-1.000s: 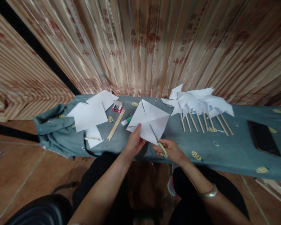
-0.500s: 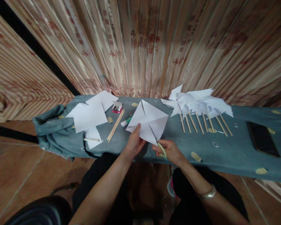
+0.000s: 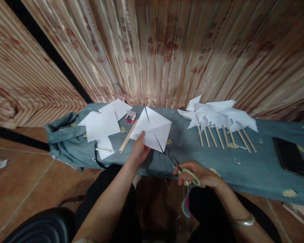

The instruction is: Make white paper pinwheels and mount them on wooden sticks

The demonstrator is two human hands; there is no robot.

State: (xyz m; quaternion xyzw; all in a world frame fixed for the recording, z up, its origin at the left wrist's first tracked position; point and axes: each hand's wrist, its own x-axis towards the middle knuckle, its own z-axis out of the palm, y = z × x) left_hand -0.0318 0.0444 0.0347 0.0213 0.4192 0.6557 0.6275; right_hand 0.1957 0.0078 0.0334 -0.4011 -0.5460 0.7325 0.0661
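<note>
My left hand [image 3: 141,148] pinches a white paper square [image 3: 157,126] by its near left edge, thumb on top. Slits run inward from the sheet's far and near corners, and fold lines cross it. In my right hand [image 3: 192,172] is a pair of scissors [image 3: 190,177] with light green handles, fingers through the loops. The dark blades point up and left, just off the near corner of the paper. To the left of the sheet lie wooden sticks [image 3: 128,136] and a small red and white box [image 3: 130,116] with its lid up.
Several paper pinwheels [image 3: 218,111] on sticks lie in a row on the right of the blue-green cloth [image 3: 266,162]. Farther right is a black phone [image 3: 291,157]. More white sheets [image 3: 102,126] and a stick on paper [image 3: 105,148] lie at left. A patterned curtain [image 3: 162,50] hangs behind.
My right hand has drawn the scissors down and right, out of the paper, so the blades now show. My left hand has shifted the paper slightly left. The view has moved a little.
</note>
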